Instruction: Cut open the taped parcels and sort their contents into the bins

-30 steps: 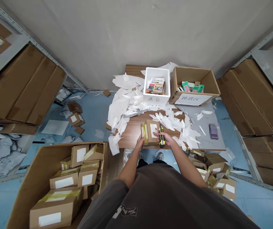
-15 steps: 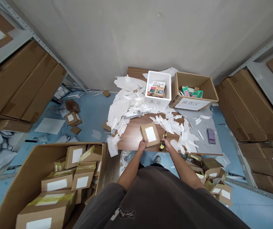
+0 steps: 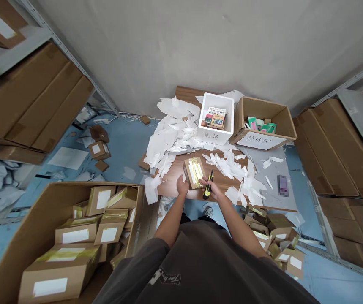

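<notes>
A small cardboard box (image 3: 189,174) lies on the wooden table, its upper face showing yellow tape over a white label. My left hand (image 3: 182,185) is beside the box's lower left edge, fingers apart and not wrapped round it; whether they touch it is hard to tell. My right hand (image 3: 212,188) is closed on a black and yellow utility knife (image 3: 207,190), which points away from me. The fingertips of that hand reach the box's right side.
Torn white paper (image 3: 160,141) covers much of the table. Behind stand a white foam bin (image 3: 214,137) with books and a labelled carton (image 3: 263,141) with green packs. A large carton (image 3: 50,190) of parcels is at left; opened boxes (image 3: 284,236) lie at lower right.
The box has been turned over, so a taped face now shows instead of the plain labelled one. My left hand has shifted to its left side. The knife has moved left and tilted upright.
</notes>
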`<action>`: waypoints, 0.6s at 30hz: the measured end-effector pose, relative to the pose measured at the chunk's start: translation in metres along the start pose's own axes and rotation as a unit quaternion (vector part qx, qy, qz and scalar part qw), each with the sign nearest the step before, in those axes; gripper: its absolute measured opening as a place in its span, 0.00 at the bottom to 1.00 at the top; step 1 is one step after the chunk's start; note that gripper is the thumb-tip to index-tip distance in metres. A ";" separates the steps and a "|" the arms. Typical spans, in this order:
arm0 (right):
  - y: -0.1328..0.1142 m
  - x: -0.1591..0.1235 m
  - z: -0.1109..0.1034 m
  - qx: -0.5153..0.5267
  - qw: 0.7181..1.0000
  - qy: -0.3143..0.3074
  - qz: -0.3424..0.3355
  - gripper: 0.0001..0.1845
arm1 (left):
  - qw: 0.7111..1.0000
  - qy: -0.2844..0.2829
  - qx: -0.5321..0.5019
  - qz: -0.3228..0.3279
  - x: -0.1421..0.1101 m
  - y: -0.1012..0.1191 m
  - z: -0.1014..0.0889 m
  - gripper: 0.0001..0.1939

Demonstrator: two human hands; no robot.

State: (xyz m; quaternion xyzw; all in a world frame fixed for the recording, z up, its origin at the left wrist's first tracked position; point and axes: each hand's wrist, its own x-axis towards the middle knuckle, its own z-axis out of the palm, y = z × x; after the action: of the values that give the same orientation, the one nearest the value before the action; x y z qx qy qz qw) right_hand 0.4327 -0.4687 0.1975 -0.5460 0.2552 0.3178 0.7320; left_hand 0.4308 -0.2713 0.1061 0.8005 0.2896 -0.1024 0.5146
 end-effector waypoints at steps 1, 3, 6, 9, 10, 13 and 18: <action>0.003 0.001 0.000 0.000 1.000 -0.001 -0.008 0.28 | 0.998 0.020 0.044 0.039 0.007 0.004 -0.009 0.37; 0.007 0.004 -0.001 -0.021 1.000 -0.002 -0.022 0.25 | 0.975 0.000 0.154 0.159 0.023 0.016 -0.026 0.39; 0.004 0.012 -0.005 -0.113 0.993 0.011 -0.035 0.19 | 0.901 -0.156 0.284 0.288 0.045 0.038 -0.042 0.61; -0.012 0.023 -0.007 -0.255 0.961 0.073 -0.074 0.16 | 0.855 -0.233 0.380 0.265 0.056 0.055 -0.044 0.78; -0.020 0.028 -0.006 -0.304 0.942 0.100 -0.097 0.15 | 0.852 -0.234 0.397 0.247 0.057 0.058 -0.043 0.79; -0.045 0.047 0.009 -0.447 0.871 0.140 -0.150 0.14 | 0.861 -0.222 0.403 0.215 0.052 0.062 -0.040 0.78; -0.068 0.083 0.057 -0.568 0.808 0.120 -0.097 0.23 | 0.892 -0.221 0.344 0.194 0.045 0.062 -0.043 0.74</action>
State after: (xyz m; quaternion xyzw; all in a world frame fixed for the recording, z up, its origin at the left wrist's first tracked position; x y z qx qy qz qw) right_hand 0.5403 -0.4117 0.1964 -0.9201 0.0603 0.2650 0.2819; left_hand 0.4966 -0.2357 0.1524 0.9243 -0.0465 -0.2680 0.2677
